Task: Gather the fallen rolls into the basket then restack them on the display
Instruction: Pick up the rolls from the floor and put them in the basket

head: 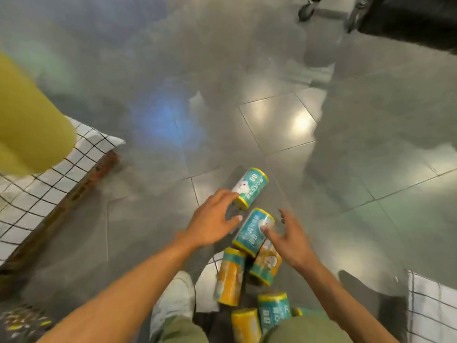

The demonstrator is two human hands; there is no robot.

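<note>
Head view: left hand (pixel 212 219) spread open, fingertips at the far teal roll (pixel 250 188) lying on the floor (pixel 284 125). Right hand (pixel 290 237) also open, one finger touching the near teal roll (pixel 252 232), beside the orange rolls (pixel 231 278).

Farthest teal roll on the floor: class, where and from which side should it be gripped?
Grip the farthest teal roll across its curved middle, from above: it lies on its side on the floor. The left hand is nearest.
</note>
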